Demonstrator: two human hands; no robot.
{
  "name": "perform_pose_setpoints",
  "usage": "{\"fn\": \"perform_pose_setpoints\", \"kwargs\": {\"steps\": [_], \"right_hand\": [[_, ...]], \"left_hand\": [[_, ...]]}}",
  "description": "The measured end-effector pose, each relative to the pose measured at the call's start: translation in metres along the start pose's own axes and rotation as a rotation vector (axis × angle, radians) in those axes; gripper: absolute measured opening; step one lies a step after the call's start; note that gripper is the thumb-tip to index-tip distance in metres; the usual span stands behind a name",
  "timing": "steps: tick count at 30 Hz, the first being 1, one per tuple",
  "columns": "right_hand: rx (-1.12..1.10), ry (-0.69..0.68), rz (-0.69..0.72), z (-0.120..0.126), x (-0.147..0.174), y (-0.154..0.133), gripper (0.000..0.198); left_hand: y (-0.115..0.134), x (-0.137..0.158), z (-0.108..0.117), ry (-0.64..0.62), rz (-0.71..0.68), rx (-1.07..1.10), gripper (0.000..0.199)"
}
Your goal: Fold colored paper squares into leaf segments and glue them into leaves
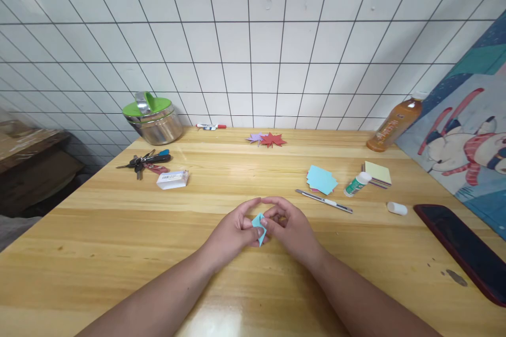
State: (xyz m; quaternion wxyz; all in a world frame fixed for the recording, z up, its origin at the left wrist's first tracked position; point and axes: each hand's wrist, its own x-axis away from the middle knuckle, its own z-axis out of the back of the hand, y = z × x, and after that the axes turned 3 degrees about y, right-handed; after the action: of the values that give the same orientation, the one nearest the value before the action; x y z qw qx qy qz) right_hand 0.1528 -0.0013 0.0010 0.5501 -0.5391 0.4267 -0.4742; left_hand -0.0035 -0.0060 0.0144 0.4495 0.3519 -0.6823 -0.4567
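Observation:
A small light-blue folded paper (259, 221) is held between my two hands above the middle of the wooden table. My left hand (242, 225) pinches it, the thumb lying across its lower part. At its upper right edge, the thumb and fingers of my right hand (287, 224) grip the same paper. Both index fingertips nearly meet above it. To the right lie a stack of light-blue paper sheets (322, 179) and a slim craft knife (324, 200). Beyond my hands, a purple paper leaf (256, 138) and a red paper leaf (272, 140) lie near the wall.
A glue stick (357, 184), its white cap (397, 208), a yellow-topped paper stack (377, 174), a phone (462, 247) and a drink bottle (396, 122) are on the right. Leftward are keys (144, 160), a white box (173, 179), a green-lidded metal pot (154, 118) and a marker (211, 127).

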Motion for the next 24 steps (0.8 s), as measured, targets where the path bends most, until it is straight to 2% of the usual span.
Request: {"fn": "perform_pose_setpoints", "kwargs": {"steps": [4,7,11,13,16,18,20,24], "right_hand": [[-0.005,-0.057,-0.029,-0.0006,0.0007,-0.0025,0.019],[-0.065,-0.073,-0.057,-0.0006,-0.0001,-0.0037,0.021],[-0.086,-0.066,-0.022,0.0012,-0.0014,-0.0035,0.021],[-0.030,-0.022,-0.006,0.0024,-0.0018,-0.0037,0.020],[0.134,0.108,0.026,0.0039,-0.0018,-0.0058,0.016],[0.200,0.164,0.041,0.0039,-0.0014,-0.0080,0.015],[0.214,0.181,0.044,0.0032,-0.0011,-0.0097,0.016],[0.141,0.168,-0.017,0.0026,-0.0020,-0.0081,0.018]], "left_hand": [[-0.0005,0.0004,0.0006,0.017,-0.014,-0.004,0.088],[-0.0028,0.0004,0.0014,0.027,-0.043,-0.080,0.088],[-0.0040,-0.0003,0.0024,0.058,-0.076,-0.158,0.083],[-0.0034,-0.0009,0.0021,0.042,-0.037,-0.135,0.070],[-0.0032,-0.0015,0.0003,-0.016,0.059,-0.125,0.038],[-0.0038,-0.0014,-0.0013,-0.015,0.043,-0.160,0.034],[-0.0044,-0.0009,-0.0025,0.023,-0.036,-0.217,0.032],[-0.0040,0.0000,-0.0024,0.045,-0.125,-0.331,0.028]]}}
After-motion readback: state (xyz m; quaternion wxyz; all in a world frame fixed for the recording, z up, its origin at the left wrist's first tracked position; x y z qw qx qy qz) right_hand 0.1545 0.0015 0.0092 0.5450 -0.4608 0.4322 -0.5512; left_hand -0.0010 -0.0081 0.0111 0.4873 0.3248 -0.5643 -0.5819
